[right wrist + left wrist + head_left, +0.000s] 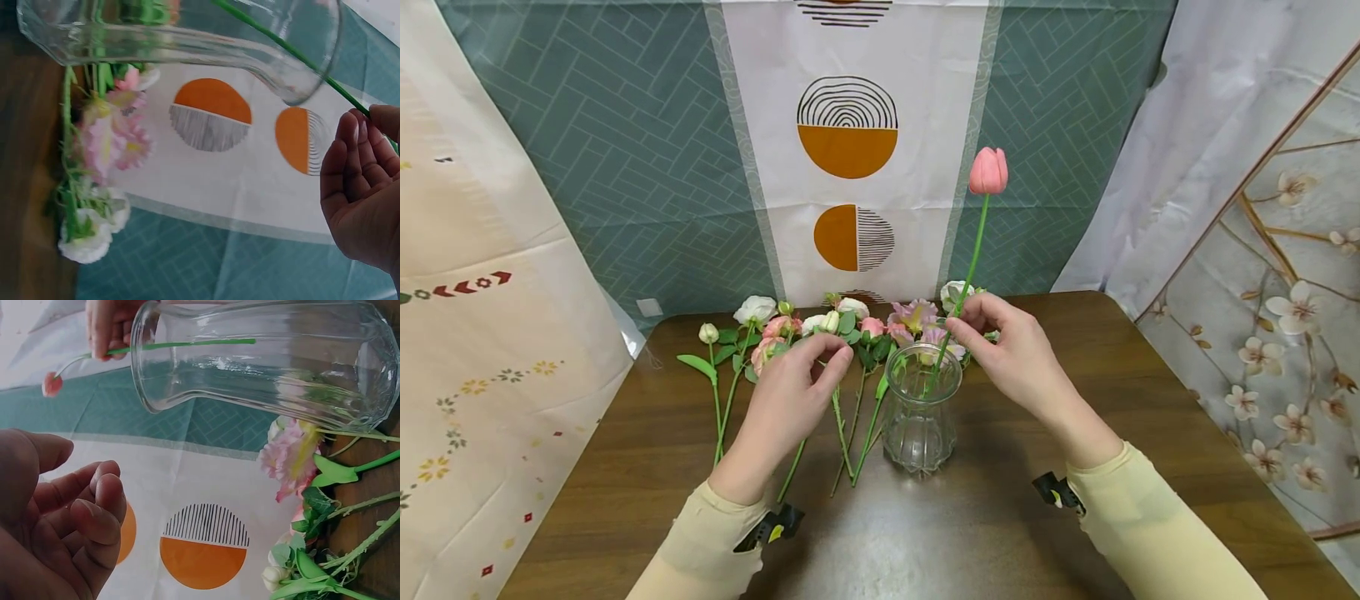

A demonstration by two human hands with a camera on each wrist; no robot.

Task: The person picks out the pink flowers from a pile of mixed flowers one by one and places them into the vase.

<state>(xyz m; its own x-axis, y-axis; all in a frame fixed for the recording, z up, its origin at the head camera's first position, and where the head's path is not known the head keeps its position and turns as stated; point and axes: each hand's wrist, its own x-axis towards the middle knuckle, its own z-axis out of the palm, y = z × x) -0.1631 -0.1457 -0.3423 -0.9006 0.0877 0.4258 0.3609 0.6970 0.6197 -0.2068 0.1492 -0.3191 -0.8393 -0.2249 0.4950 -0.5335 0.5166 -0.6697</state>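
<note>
A pink tulip [988,172] stands tall above a clear glass vase [921,433], its green stem slanting down through the vase's mouth. My right hand [1011,354] pinches that stem between thumb and fingers, just above the rim. In the right wrist view the stem [281,42] runs from my fingertips into the glass, and its lower end hangs inside the vase in the left wrist view. To the left of the vase, my left hand [793,400] is held in the air with loosely bent fingers and nothing in them.
Several cut flowers lie behind and left of the vase on the brown wooden table [1000,517]: white roses [755,310], a white tulip bud [708,333], pink roses [771,350] and pink-purple blooms [913,317]. A patterned cloth [647,150] hangs behind the table.
</note>
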